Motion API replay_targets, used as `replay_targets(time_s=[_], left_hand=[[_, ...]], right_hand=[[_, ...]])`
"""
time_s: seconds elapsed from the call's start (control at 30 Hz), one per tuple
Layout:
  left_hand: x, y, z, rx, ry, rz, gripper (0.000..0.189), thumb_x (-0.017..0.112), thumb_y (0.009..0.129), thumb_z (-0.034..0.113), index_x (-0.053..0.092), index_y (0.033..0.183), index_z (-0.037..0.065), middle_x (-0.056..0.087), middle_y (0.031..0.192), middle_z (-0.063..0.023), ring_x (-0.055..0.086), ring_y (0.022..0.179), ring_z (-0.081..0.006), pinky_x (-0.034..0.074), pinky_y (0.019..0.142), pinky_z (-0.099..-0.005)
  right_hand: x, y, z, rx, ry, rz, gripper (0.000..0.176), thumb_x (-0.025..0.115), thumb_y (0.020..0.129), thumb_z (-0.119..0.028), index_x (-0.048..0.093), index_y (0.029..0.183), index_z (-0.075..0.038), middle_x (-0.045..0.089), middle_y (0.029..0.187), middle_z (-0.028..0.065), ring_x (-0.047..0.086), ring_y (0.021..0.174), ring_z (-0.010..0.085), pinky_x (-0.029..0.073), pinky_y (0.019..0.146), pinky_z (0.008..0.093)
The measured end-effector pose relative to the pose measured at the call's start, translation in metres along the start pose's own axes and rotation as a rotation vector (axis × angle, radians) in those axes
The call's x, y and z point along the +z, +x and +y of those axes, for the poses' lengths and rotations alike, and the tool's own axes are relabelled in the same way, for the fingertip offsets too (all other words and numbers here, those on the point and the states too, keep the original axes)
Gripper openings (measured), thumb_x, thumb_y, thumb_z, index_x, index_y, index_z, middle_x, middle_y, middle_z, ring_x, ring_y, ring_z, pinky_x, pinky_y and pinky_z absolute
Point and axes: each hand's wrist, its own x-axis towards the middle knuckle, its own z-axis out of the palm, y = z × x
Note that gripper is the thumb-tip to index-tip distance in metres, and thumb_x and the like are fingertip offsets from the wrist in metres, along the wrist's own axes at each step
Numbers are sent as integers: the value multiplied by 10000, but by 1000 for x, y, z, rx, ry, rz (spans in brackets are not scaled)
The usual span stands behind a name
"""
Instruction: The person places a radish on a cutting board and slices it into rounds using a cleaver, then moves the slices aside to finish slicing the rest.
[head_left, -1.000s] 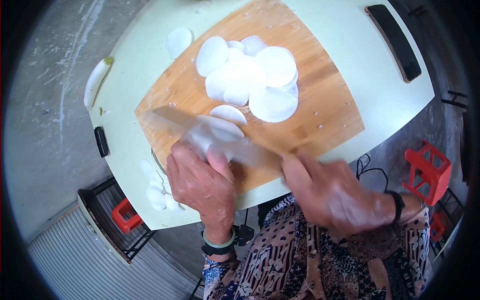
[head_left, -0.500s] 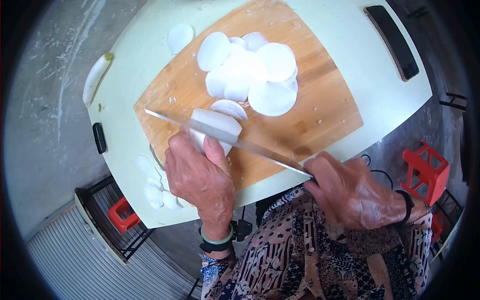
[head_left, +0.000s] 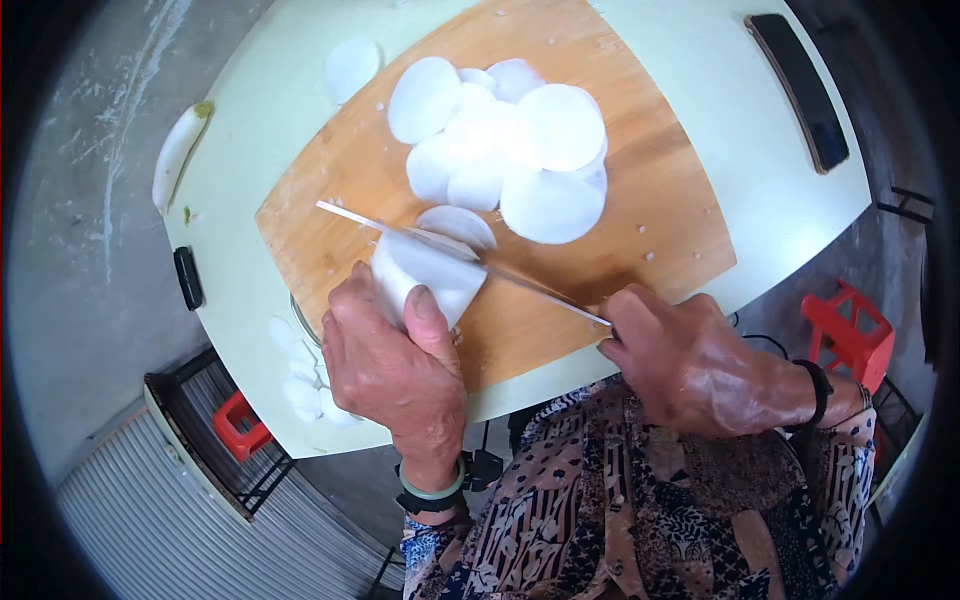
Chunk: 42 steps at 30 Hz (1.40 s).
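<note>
My left hand (head_left: 395, 360) grips a thick piece of white radish (head_left: 425, 275) on the wooden cutting board (head_left: 650, 140), thumb and fingers on its near side. My right hand (head_left: 690, 365) is closed round the handle of a long knife (head_left: 545, 292). The blade lies across the far end of the radish piece, where a thin slice seems partly parted from it. Just beyond the blade lies a round slice (head_left: 457, 226). Farther up the board is a spread of overlapping white slices (head_left: 553, 207).
On the light green table (head_left: 240, 130) are a whole white radish (head_left: 180, 155) at the left, a small black object (head_left: 187, 278), a single slice (head_left: 352, 70) and white pieces (head_left: 305, 392). A long black object (head_left: 797, 90) lies right. Red stools (head_left: 850, 330) stand beyond.
The knife has moved to the far end of the radish piece, its tip shifting right. My right hand has moved slightly up and left. The view has shifted a little.
</note>
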Motion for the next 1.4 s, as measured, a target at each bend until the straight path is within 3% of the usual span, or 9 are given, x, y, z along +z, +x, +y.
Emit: replay_targets(time_s=[0.2, 0.27, 0.4, 0.57, 0.83, 0.9, 1.1, 1.2, 1.4], left_hand=[[-4, 6, -5, 2, -14, -80, 428, 490, 1065, 383, 609, 1227, 6, 694, 988, -211, 689, 878, -400, 537, 745, -470], [3, 6, -9, 92, -45, 23, 396, 579, 1024, 404, 563, 974, 12, 578, 786, -154, 590, 732, -368, 460, 637, -472], [4, 7, -8, 98, -38, 55, 386, 586, 1018, 395, 498, 897, 39, 533, 744, -141, 569, 703, -362, 441, 621, -480], [-7, 7, -2, 30, 74, -77, 427, 499, 1062, 393, 597, 1215, 6, 702, 950, -199, 700, 850, -382, 545, 718, -457], [0, 9, -6, 28, -57, -5, 370, 548, 1038, 354, 615, 1153, 10, 677, 903, -183, 669, 788, -380, 522, 693, -462], [0, 9, -8, 43, -74, -2, 421, 579, 1019, 384, 622, 1157, -12, 651, 885, -175, 638, 770, -382, 504, 678, -470], [-12, 16, -18, 89, -246, -106, 526, 761, 894, 377, 588, 1219, 1, 647, 950, -172, 640, 850, -375, 522, 749, -441], [-20, 16, -18, 290, -81, -123, 684, 871, 766, 398, 578, 1242, 4, 631, 1054, -177, 640, 886, -364, 525, 783, -438], [-42, 26, -33, 46, -411, -594, 829, 881, 726, 496, 581, 1314, -5, 599, 1069, -176, 603, 1005, -336, 524, 833, -443]], right_hand=[[-14, -9, -18, -6, 10, 49, 299, 712, 838, -2, 493, 1022, 86, 512, 824, 143, 601, 594, 267, 487, 435, 392], [-15, -16, -20, -32, 1, 59, 326, 726, 826, -9, 495, 1032, 89, 515, 828, 145, 604, 597, 262, 483, 430, 388], [-14, -23, -21, 7, 82, 10, 354, 742, 800, -10, 496, 1034, 87, 515, 828, 146, 601, 585, 260, 481, 426, 393], [-7, -16, -15, 27, 45, -14, 283, 705, 837, 16, 491, 1009, 85, 510, 823, 147, 598, 570, 271, 494, 436, 410], [-24, -7, -12, 49, 46, 13, 201, 655, 920, -4, 489, 997, 80, 521, 816, 156, 595, 557, 289, 503, 455, 414], [-30, -14, -21, 198, 201, -82, 257, 628, 905, 32, 521, 1138, 44, 621, 920, 235, 647, 694, 398, 493, 633, 473], [-24, -21, -28, 251, 180, -100, 278, 617, 908, 24, 517, 1165, 53, 616, 914, 234, 640, 771, 423, 481, 685, 498], [-13, -18, -21, 89, 62, 81, 175, 636, 951, -23, 488, 1005, 52, 540, 817, 170, 592, 547, 344, 469, 457, 437], [-6, -30, -21, 92, 75, 94, 165, 622, 961, -25, 479, 1000, 46, 529, 810, 177, 590, 545, 353, 471, 457, 439]])
